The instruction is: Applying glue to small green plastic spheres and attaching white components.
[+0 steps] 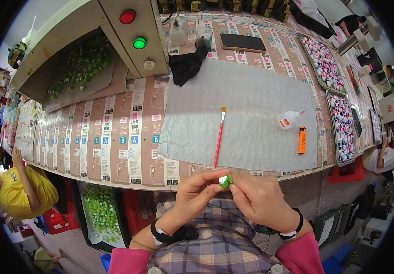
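Observation:
Between my two hands, just off the table's front edge, is a small green and white figure [224, 181]. The fingertips of my left hand [196, 192] pinch it from the left. From the other side, my right hand [261, 197] closes its thumb and fingers on it too. Beyond my hands a red-handled brush [219, 139] lies on a grey cloth [251, 91], bristles pointing away. Farther right on the cloth are a small white squeeze bottle [289, 120] with a thin tip and an orange lighter [302, 140].
A machine [137, 27] with red and green buttons stands at left, green pieces inside. A black cloth [189, 64] and a phone [243, 43] lie at the back. Trays [339, 160] of small coloured pieces line the right. A bin of green pieces [100, 212] sits lower left. Other people sit nearby.

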`<state>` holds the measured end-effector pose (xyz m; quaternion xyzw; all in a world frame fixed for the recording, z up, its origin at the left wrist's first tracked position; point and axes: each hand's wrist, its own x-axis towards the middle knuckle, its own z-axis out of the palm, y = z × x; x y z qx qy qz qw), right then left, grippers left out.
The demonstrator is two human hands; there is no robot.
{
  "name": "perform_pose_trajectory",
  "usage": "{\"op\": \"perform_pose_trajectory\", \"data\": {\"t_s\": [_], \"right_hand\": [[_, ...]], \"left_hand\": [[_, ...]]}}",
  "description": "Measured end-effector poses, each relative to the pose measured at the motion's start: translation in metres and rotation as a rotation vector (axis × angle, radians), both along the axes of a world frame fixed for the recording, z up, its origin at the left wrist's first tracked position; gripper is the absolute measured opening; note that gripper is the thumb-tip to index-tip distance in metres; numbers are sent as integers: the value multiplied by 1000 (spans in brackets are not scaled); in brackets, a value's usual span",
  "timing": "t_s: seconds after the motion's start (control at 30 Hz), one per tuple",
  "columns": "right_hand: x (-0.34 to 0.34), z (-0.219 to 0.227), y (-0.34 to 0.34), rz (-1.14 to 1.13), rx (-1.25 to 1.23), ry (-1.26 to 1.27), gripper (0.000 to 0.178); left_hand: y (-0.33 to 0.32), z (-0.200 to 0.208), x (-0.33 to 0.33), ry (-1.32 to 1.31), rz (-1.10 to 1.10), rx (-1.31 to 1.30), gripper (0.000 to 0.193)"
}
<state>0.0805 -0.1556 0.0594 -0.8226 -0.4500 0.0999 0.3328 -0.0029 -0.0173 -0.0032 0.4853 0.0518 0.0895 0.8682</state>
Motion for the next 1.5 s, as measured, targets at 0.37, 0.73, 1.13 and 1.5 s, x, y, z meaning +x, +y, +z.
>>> {"op": "perform_pose_trajectory", "data": {"t_s": [0.37,0.73,1.13,1.5], "right_hand": [[0,-2,0,5,-3,-13,17],[0,-3,0,0,14,-16,15],[0,-3,-1,3,20,-30,17],[0,-3,-2,4,30,-27,15]], "left_hand": [[2,-5,0,-79,-43,45,29],[3,-8,-1,-91,-53,43,29],[-2,-2,-1,-4,4,-9,31],[1,-4,-1,-75,-49,73,29]]}}
